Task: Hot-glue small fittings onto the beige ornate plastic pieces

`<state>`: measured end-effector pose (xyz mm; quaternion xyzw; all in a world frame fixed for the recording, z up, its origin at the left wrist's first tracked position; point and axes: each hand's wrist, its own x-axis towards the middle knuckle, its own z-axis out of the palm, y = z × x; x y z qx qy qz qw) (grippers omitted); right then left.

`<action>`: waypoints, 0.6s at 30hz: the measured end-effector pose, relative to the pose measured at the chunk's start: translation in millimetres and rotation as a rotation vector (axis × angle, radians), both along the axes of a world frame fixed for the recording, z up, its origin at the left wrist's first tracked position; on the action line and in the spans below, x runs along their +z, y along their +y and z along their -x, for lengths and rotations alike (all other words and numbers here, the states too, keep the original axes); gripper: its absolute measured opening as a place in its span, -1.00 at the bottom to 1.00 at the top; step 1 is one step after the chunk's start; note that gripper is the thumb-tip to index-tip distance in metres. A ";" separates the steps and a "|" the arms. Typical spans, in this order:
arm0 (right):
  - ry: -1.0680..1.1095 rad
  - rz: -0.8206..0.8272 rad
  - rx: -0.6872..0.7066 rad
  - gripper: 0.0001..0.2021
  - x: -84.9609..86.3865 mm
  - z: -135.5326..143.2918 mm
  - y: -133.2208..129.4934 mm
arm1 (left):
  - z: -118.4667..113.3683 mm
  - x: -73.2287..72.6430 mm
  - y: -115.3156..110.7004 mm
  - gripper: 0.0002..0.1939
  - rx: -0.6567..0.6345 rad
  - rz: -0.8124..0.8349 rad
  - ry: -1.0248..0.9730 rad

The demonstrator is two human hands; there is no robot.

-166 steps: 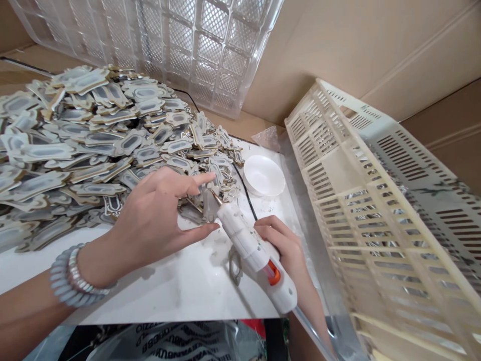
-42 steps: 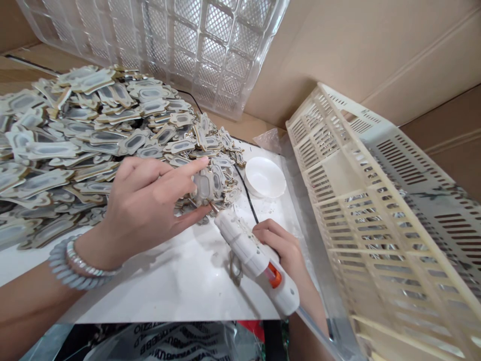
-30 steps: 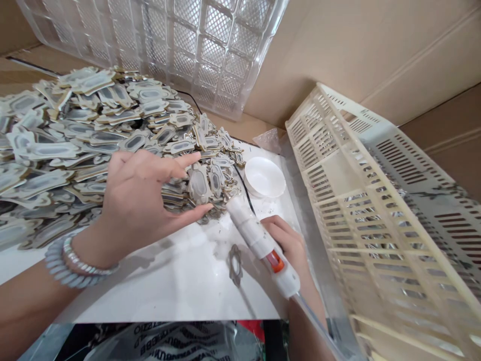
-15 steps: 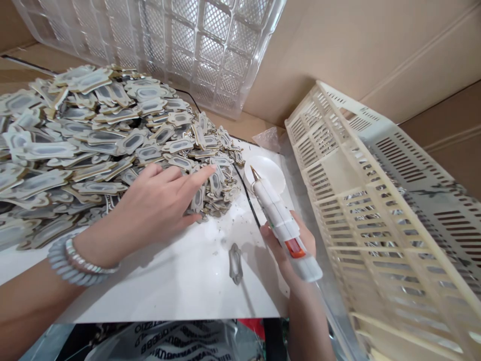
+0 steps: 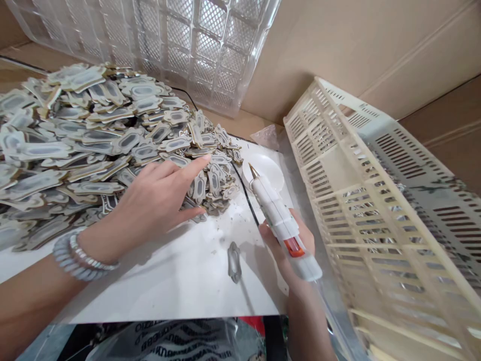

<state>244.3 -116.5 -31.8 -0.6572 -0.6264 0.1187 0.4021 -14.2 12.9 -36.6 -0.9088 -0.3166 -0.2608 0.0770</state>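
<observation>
A glue gun [image 5: 276,215] with a white body, an orange-red window and a brass nozzle is gripped in my right hand [image 5: 298,240], its nozzle pointing up and away. My left hand [image 5: 160,193] is at the near right edge of a big pile of small grey frame-shaped metal pieces [image 5: 101,135]. Its index finger is stretched out over the pieces and the thumb stands apart from it, with nothing seen between them. One single frame piece [image 5: 234,261] lies on the white board [image 5: 169,286] between my hands. A white round dish [image 5: 268,173] sits behind the nozzle.
Cream slotted plastic baskets [image 5: 349,200] stand along the right side. A clear compartment tray [image 5: 180,45] leans at the back against cardboard [image 5: 319,40]. A black cord [image 5: 244,190] runs across the board. Printed plastic bag material [image 5: 180,343] shows below the front edge.
My left hand's thumb and index finger have spread further apart at the pile's edge. The glue gun stays in my right hand, and the single piece lies where it was.
</observation>
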 end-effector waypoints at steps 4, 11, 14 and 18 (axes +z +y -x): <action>0.007 -0.036 -0.027 -0.92 -0.5 1.3 0.1 | -5.6 -0.6 -11.7 -0.46 -0.072 0.052 -0.051; 0.040 -0.054 -0.020 -0.92 -0.9 3.0 2.0 | -38.4 -17.8 -61.4 -0.21 -0.248 0.219 -0.091; 0.035 -0.051 -0.006 -0.92 -0.6 3.3 2.4 | -48.5 -22.5 -76.2 -0.13 -0.240 0.252 -0.024; 0.015 -0.050 0.018 -0.91 0.3 3.2 2.4 | -53.4 -26.5 -84.5 -0.28 -0.221 0.246 -0.001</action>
